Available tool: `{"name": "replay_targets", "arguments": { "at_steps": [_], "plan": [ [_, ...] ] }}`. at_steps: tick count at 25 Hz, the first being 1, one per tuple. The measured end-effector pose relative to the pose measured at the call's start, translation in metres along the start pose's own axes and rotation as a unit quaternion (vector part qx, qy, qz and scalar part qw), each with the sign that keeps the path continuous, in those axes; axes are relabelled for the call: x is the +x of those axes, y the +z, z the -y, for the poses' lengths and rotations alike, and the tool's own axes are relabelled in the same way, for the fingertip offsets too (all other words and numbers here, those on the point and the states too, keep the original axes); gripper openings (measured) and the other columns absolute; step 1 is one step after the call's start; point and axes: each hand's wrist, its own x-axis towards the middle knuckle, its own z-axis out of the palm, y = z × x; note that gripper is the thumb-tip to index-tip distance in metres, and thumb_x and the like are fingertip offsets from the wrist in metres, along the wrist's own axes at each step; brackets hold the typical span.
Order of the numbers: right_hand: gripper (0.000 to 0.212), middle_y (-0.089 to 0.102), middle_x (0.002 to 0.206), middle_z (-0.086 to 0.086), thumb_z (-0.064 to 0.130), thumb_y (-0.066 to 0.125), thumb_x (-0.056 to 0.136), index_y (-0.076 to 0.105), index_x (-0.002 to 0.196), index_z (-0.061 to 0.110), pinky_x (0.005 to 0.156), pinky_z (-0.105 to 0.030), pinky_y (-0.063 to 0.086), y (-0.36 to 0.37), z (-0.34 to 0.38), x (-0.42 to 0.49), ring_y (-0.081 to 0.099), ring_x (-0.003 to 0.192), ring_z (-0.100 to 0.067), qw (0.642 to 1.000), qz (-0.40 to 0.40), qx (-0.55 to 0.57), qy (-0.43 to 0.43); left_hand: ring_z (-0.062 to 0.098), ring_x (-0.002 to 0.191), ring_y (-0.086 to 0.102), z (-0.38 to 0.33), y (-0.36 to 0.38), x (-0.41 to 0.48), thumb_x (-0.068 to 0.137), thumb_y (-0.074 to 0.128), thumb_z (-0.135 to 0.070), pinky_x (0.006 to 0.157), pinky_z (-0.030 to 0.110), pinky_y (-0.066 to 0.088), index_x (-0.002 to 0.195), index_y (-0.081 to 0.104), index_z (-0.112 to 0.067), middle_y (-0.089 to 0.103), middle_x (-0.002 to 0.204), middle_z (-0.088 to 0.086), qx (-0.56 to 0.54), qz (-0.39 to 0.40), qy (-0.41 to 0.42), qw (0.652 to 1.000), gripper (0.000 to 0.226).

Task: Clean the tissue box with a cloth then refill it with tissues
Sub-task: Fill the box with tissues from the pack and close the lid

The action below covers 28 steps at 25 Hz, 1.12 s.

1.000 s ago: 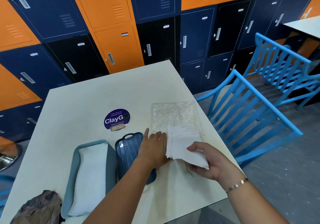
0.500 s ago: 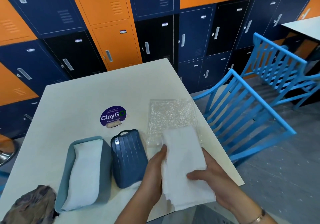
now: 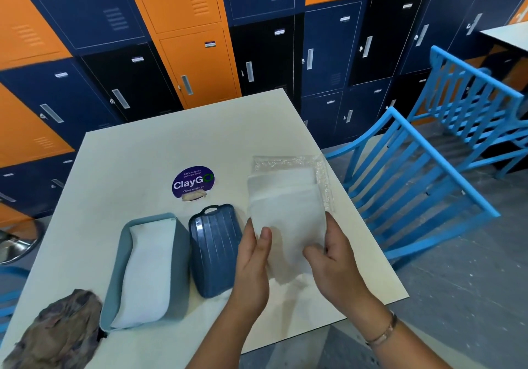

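I pinch the tissue stack (image 3: 288,214) by its edges between left hand (image 3: 251,260) and right hand (image 3: 334,263), probably squaring it to fit the open tissue box (image 3: 114,277).

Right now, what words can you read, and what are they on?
"ClayGO": big white letters on the round purple sticker on the cream table.
"Clean as you go": small line below, same sticker.
"Let's keep our pantries clean": tiny top line, barely readable.
Small white labels on the blue and orange metal lockers: too small to read.
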Motion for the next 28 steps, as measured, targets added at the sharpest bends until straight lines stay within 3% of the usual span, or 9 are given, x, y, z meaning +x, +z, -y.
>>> {"name": "replay_targets", "arguments": {
  "at_steps": [2,4,8,11,14,16,20,24,28],
  "plan": [
    [0.050,0.067,0.110,0.011,-0.003,0.057,0.085,0.056,0.119,0.034,0.082,-0.030,0.060,0.003,0.006,-0.001,0.067,0.105,-0.015,0.998,-0.005,0.023,-0.066,-0.004,0.105,0.065,0.002,-0.003,-0.003,0.103,0.048,-0.027,0.093,0.019,0.053,0.130,0.053,-0.012,0.071,0.112,-0.024,-0.024,-0.024,0.052,0.998,0.031],
    [0.051,0.065,0.110,0.016,-0.001,0.062,0.082,0.051,0.122,0.028,0.080,-0.025,0.058,0.009,-0.003,-0.001,0.065,0.104,-0.010,0.995,-0.027,0.010,-0.091,-0.011,0.103,0.060,0.012,-0.007,-0.002,0.105,0.046,-0.009,0.090,0.009,0.045,0.127,0.049,0.000,0.068,0.107,-0.030,-0.046,-0.009,0.072,0.996,0.023],
    [0.054,0.070,0.111,0.021,-0.004,0.067,0.084,0.056,0.118,0.037,0.092,-0.039,0.058,0.034,-0.035,0.005,0.068,0.106,-0.005,0.995,-0.073,-0.047,-0.050,0.010,0.115,0.063,0.030,-0.002,0.002,0.093,0.058,-0.022,0.099,0.029,0.050,0.132,0.053,-0.011,0.069,0.119,-0.009,0.000,-0.039,0.095,0.995,0.041],
    [0.048,0.070,0.107,0.021,-0.001,0.067,0.087,0.058,0.113,0.038,0.089,-0.035,0.058,0.047,-0.034,0.012,0.069,0.103,-0.009,0.989,-0.105,-0.050,-0.092,0.005,0.101,0.067,0.025,0.007,0.008,0.091,0.052,-0.005,0.087,0.020,0.051,0.123,0.058,-0.011,0.072,0.106,-0.012,0.005,-0.081,0.140,0.987,0.033],
    [0.031,0.069,0.104,0.015,0.009,0.065,0.094,0.059,0.111,0.035,0.084,-0.035,0.058,0.048,-0.024,0.013,0.069,0.100,-0.016,0.978,-0.115,-0.050,-0.166,0.013,0.096,0.068,0.013,0.004,0.014,0.092,0.057,-0.017,0.084,0.027,0.052,0.120,0.060,0.002,0.073,0.102,0.000,-0.032,-0.120,0.163,0.979,0.034],
    [0.022,0.068,0.105,0.005,0.018,0.062,0.098,0.059,0.115,0.031,0.082,-0.042,0.058,0.053,-0.020,0.011,0.069,0.099,-0.020,0.967,-0.136,-0.079,-0.200,0.014,0.091,0.070,0.006,0.005,0.012,0.096,0.056,-0.021,0.080,0.028,0.054,0.116,0.063,-0.004,0.074,0.098,-0.001,-0.002,-0.137,0.185,0.973,0.027],
    [0.023,0.066,0.111,0.000,0.030,0.060,0.099,0.055,0.122,0.024,0.086,-0.043,0.056,0.069,-0.017,0.010,0.067,0.105,-0.022,0.968,-0.185,-0.052,-0.163,0.005,0.082,0.071,0.001,0.006,0.006,0.097,0.057,-0.023,0.072,0.019,0.054,0.108,0.059,-0.024,0.073,0.091,-0.016,0.047,-0.176,0.213,0.960,0.012],
    [0.041,0.068,0.113,0.007,0.019,0.073,0.090,0.055,0.126,0.026,0.086,-0.046,0.059,0.060,-0.054,0.004,0.070,0.106,-0.020,0.986,-0.123,-0.027,-0.110,0.008,0.093,0.073,0.024,-0.004,0.005,0.096,0.065,-0.022,0.079,0.026,0.058,0.119,0.060,-0.025,0.074,0.102,-0.014,0.049,-0.154,0.157,0.974,0.024],
    [0.048,0.071,0.111,0.009,0.007,0.067,0.094,0.055,0.120,0.046,0.088,-0.047,0.059,0.060,-0.073,0.005,0.071,0.103,-0.015,0.990,-0.125,-0.013,-0.056,0.011,0.100,0.071,0.027,0.000,0.009,0.101,0.057,-0.024,0.082,0.024,0.056,0.113,0.062,-0.043,0.073,0.105,-0.010,0.048,-0.115,0.129,0.984,0.022]
  ]
}}
